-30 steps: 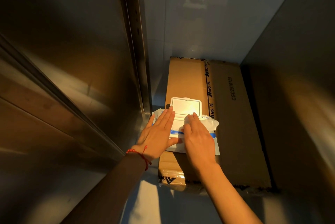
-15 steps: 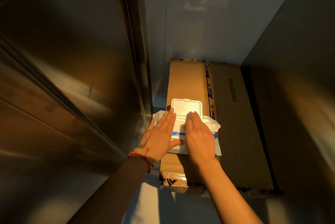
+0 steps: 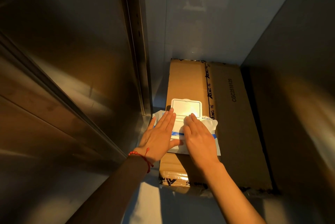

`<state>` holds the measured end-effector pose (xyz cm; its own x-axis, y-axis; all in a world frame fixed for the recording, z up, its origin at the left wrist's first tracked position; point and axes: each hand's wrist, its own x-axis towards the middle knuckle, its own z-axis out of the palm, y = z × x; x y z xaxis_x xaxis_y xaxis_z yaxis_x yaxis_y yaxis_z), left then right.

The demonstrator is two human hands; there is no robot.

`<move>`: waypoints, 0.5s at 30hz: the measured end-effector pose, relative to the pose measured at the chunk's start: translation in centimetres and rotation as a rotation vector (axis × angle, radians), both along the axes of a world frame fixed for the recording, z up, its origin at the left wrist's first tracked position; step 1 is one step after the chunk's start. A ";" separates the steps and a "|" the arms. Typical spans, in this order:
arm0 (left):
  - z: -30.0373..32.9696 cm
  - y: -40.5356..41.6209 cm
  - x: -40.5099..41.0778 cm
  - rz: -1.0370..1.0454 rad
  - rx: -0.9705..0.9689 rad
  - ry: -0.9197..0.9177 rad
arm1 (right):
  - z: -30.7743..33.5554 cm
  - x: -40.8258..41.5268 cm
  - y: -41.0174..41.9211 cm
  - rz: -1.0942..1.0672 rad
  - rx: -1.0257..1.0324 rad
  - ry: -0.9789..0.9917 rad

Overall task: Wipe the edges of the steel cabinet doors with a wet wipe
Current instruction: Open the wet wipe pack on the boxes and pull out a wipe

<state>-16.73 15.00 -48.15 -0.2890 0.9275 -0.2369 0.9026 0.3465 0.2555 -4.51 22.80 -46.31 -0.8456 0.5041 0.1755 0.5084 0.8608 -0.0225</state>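
Grey walls [image 3: 208, 24], warm low light

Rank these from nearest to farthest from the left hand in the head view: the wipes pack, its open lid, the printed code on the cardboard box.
1. Wipes pack: directly under the left hand, touching it.
2. Open lid: just beyond the fingertips, flipped up.
3. Printed code: farther off to the right, on the cardboard box.

A narrow storage or service corner with metal-clad walls, not a living space. Brushed steel panels [image 3: 63, 60] fill the left of the frame, a grey wall [image 3: 208, 15] the top centre, and a taped cardboard box [image 3: 235, 124] lies on the floor at centre right.
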 end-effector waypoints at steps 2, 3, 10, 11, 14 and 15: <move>0.0 0.0 0.0 0.002 -0.002 -0.005 | 0.0 0.1 0.1 0.013 0.003 0.006; 0.0 0.0 0.0 0.000 -0.004 -0.004 | -0.1 0.1 0.1 0.019 0.013 0.004; 0.2 0.0 0.0 0.000 -0.014 -0.017 | -0.1 0.4 0.3 0.089 0.076 0.026; 0.3 0.0 0.0 0.000 -0.013 -0.020 | -0.1 0.5 0.3 0.097 0.086 0.030; 0.3 0.0 0.0 0.009 -0.009 -0.032 | 0.0 0.7 0.4 0.106 0.111 0.036; 0.3 0.1 0.0 0.013 -0.008 -0.035 | 0.1 0.7 0.5 0.109 0.116 0.040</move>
